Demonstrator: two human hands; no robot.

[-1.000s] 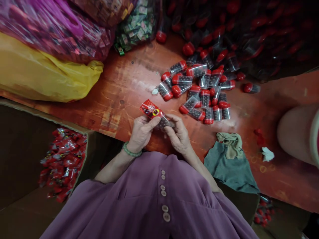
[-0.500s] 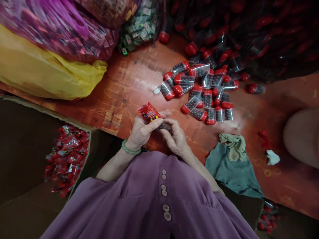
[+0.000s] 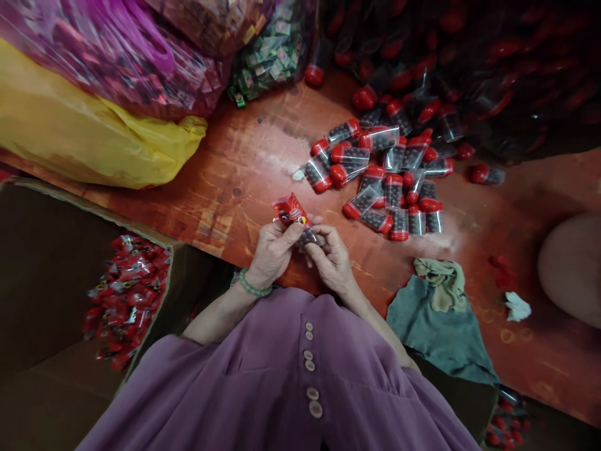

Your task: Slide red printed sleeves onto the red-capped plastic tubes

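My left hand (image 3: 275,249), with a green bead bracelet at the wrist, grips a red printed wrapper (image 3: 292,212) between thumb and fingers. My right hand (image 3: 331,255) pinches the lower end of the same piece, where a clear part with dark balls (image 3: 308,237) shows. Both hands are close together over the table's near edge. Beyond them on the red-brown table (image 3: 263,156) lies a loose group of clear containers with red caps (image 3: 393,191), filled with dark balls. Some fingertips are hidden behind the held piece.
A yellow bag (image 3: 141,150), a purple bag of packets (image 3: 188,81) and green packets (image 3: 272,59) lie at the back left. Red packets (image 3: 134,288) fill part of a carton at left. Right are a grey-green cloth (image 3: 436,338), white scrap (image 3: 517,307) and round object (image 3: 573,266).
Both hands and the wrapper have shifted slightly right in view. The wrapper now stands a little less spread out to the left. Both hands keep their hold.
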